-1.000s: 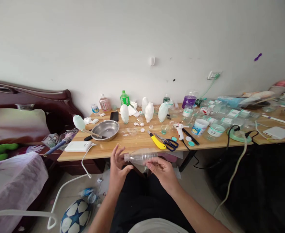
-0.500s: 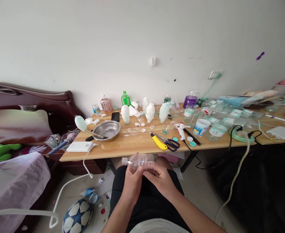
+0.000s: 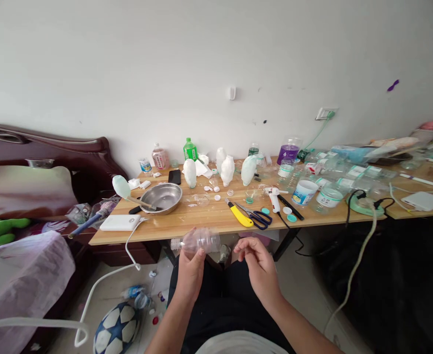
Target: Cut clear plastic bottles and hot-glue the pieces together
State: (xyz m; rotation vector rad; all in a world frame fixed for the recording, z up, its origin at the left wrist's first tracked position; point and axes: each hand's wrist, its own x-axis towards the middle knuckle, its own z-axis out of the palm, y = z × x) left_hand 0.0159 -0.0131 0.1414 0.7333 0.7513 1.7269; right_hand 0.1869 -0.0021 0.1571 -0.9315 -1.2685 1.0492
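My left hand (image 3: 191,268) is closed around a clear plastic bottle (image 3: 209,241), held lying sideways over my lap just below the table edge. The bottle's neck points left and its wider end points right. To the right of it, apart from the bottle, my right hand (image 3: 257,260) hovers with loosely curled fingers and nothing visible in them. On the table ahead of my hands lie a yellow utility knife (image 3: 240,215) and dark-handled scissors (image 3: 259,219). A white glue gun (image 3: 274,197) rests to their right.
A steel bowl (image 3: 172,196) with a brush (image 3: 142,202) stands at left, near a white power bank (image 3: 118,222). Several white-coated bottle shapes (image 3: 227,171) stand behind. Empty bottles (image 3: 329,196) crowd the right, beside a power strip (image 3: 366,204). A ball (image 3: 116,330) lies on the floor.
My right hand has come off the bottle and moved right and slightly up. My left hand has shifted left with the bottle in it.
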